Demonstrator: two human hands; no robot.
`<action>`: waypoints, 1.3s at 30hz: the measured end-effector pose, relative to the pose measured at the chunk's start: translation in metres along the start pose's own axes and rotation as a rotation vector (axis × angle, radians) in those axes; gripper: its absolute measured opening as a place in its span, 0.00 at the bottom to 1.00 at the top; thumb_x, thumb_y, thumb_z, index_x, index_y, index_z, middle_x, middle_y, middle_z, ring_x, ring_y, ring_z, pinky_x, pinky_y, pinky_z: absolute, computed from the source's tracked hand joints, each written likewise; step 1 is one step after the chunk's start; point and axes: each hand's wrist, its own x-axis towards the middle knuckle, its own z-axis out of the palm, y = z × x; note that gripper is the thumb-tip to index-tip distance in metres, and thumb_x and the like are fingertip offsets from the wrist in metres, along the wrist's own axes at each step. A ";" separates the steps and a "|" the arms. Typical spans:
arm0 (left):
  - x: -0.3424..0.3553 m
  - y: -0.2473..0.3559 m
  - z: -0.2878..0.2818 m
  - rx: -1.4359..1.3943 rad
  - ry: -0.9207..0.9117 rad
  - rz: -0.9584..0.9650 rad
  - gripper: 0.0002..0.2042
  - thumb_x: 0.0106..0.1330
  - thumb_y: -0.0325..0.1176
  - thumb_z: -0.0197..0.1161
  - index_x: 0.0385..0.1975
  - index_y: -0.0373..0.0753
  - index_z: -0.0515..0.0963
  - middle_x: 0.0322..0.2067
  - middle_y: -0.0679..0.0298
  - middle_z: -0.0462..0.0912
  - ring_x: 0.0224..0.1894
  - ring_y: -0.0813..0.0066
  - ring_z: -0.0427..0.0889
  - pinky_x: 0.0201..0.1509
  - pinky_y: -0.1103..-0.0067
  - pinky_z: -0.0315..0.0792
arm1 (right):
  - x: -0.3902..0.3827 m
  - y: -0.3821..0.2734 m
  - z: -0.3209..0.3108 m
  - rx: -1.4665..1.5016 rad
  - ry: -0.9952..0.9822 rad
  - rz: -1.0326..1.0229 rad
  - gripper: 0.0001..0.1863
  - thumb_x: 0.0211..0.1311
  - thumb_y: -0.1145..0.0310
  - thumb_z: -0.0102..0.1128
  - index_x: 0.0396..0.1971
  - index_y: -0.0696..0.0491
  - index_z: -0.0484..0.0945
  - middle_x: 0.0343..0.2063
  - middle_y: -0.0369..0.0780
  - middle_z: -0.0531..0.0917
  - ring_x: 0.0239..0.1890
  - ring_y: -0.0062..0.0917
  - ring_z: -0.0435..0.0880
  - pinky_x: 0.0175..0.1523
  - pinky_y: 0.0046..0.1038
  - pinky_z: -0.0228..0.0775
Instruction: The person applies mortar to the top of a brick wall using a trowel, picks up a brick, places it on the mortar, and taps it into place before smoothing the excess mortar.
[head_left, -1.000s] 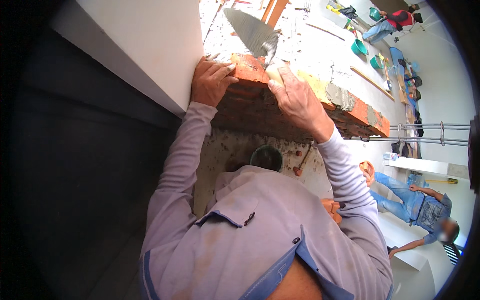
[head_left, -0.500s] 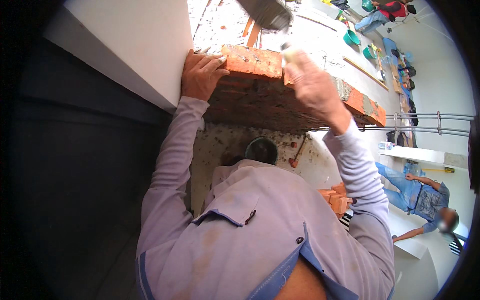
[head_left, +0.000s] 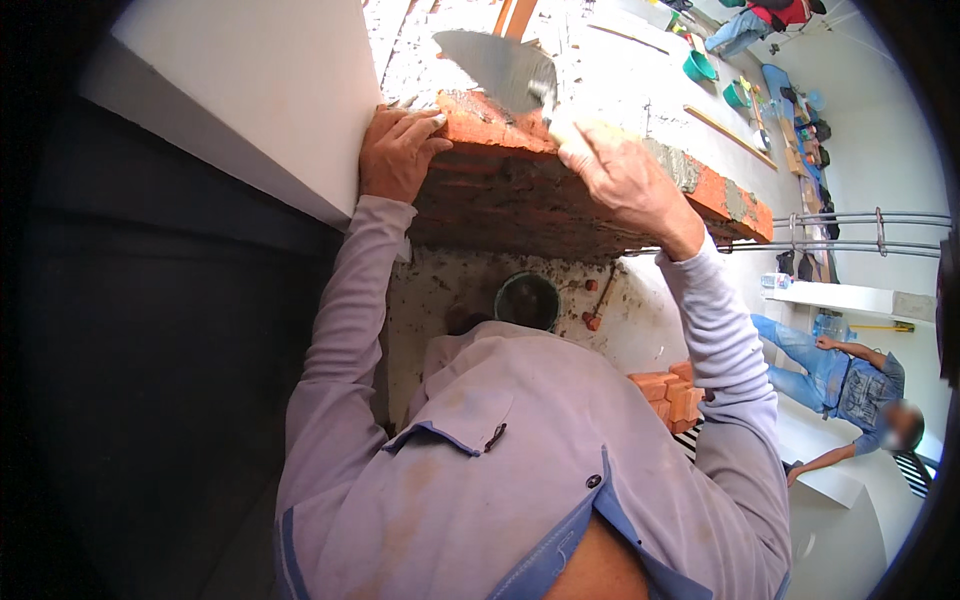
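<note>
A brick wall [head_left: 520, 190] runs across the top middle, topped by orange bricks and patches of grey mortar [head_left: 680, 165]. My left hand [head_left: 400, 150] is closed over the left end of a top brick [head_left: 480, 125], beside the white column [head_left: 250, 100]. My right hand [head_left: 625, 175] grips the handle of a trowel [head_left: 495, 65], whose broad grey blade is tilted just over that brick, near its upper edge. Whether the blade touches the brick is hard to tell.
Below the wall are a dark bucket [head_left: 528, 300] and stacked bricks [head_left: 665, 395]. Steel bars [head_left: 860, 218] extend from the right. A co-worker in blue [head_left: 840, 380] is at lower right; another in red [head_left: 775, 18] is at top right, near green buckets [head_left: 700, 66] and planks [head_left: 730, 135].
The trowel rose away from the brick half a second ago and is now down over it again. The view has shifted slightly. My left hand stays on the brick.
</note>
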 end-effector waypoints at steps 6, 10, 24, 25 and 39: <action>0.004 0.004 -0.004 0.036 -0.005 0.032 0.15 0.53 0.40 0.70 0.35 0.37 0.83 0.40 0.62 0.86 0.44 0.65 0.80 0.52 0.72 0.72 | -0.007 0.004 0.002 -0.183 0.030 -0.092 0.15 0.67 0.69 0.51 0.47 0.65 0.74 0.46 0.52 0.77 0.44 0.44 0.81 0.48 0.37 0.76; 0.004 0.003 -0.006 0.055 -0.026 0.023 0.15 0.54 0.40 0.69 0.36 0.37 0.83 0.40 0.63 0.86 0.45 0.65 0.80 0.52 0.72 0.72 | -0.004 0.000 -0.026 -0.198 0.068 -0.186 0.15 0.67 0.69 0.52 0.47 0.63 0.74 0.42 0.50 0.80 0.39 0.43 0.83 0.45 0.37 0.77; 0.002 0.003 -0.004 0.066 0.000 0.031 0.15 0.56 0.43 0.68 0.37 0.39 0.83 0.40 0.64 0.85 0.44 0.67 0.80 0.54 0.72 0.69 | -0.021 -0.012 0.004 0.081 0.009 0.413 0.21 0.66 0.65 0.55 0.56 0.57 0.69 0.41 0.52 0.81 0.43 0.45 0.82 0.47 0.39 0.76; 0.001 0.003 -0.004 0.079 -0.017 0.021 0.15 0.56 0.43 0.68 0.37 0.39 0.83 0.40 0.64 0.85 0.44 0.67 0.80 0.54 0.71 0.69 | -0.025 -0.005 0.011 0.021 -0.021 0.276 0.21 0.66 0.65 0.55 0.56 0.57 0.69 0.38 0.52 0.82 0.39 0.45 0.83 0.45 0.39 0.77; 0.001 0.011 -0.012 0.005 -0.031 -0.057 0.14 0.69 0.42 0.56 0.39 0.38 0.83 0.41 0.62 0.85 0.46 0.63 0.79 0.55 0.70 0.69 | -0.088 0.001 -0.054 0.063 -0.202 0.269 0.23 0.61 0.56 0.60 0.52 0.52 0.73 0.34 0.47 0.83 0.33 0.39 0.84 0.38 0.35 0.77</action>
